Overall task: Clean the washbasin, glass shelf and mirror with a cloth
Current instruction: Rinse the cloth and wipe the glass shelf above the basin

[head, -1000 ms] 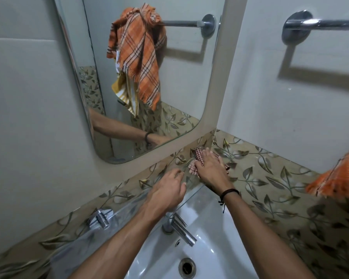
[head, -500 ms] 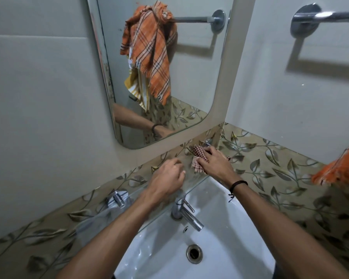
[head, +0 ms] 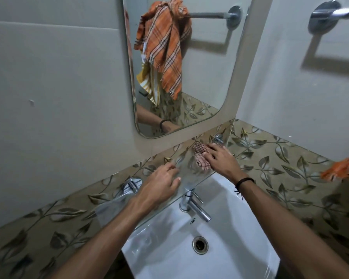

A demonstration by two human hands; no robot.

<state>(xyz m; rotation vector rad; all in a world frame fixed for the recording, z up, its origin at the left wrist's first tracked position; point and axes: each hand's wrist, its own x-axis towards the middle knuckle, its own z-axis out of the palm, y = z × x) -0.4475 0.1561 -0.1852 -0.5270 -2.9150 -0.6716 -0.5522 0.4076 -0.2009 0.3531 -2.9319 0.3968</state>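
Observation:
A small red-and-white checked cloth (head: 200, 158) lies on the right part of the glass shelf (head: 187, 178), pressed flat under my right hand (head: 220, 161). My left hand (head: 159, 185) rests on the shelf to the left of it, fingers spread, holding nothing. Below the shelf sits the white washbasin (head: 240, 228) with its chrome tap (head: 195, 206) and drain (head: 199, 244). The mirror (head: 199, 67) hangs on the wall above the shelf and reflects my forearm and an orange plaid towel.
A chrome shelf bracket (head: 131, 185) sits left of my left hand, another bracket (head: 218, 138) by the corner. A towel rail (head: 330, 14) is on the right wall, with an orange towel (head: 343, 168) at the right edge. Leaf-patterned tiles (head: 280, 164) line the walls.
My right hand has slid the cloth a little along the shelf and now lies flatter on it. My left hand's fingers have spread out. The camera has shifted left and back.

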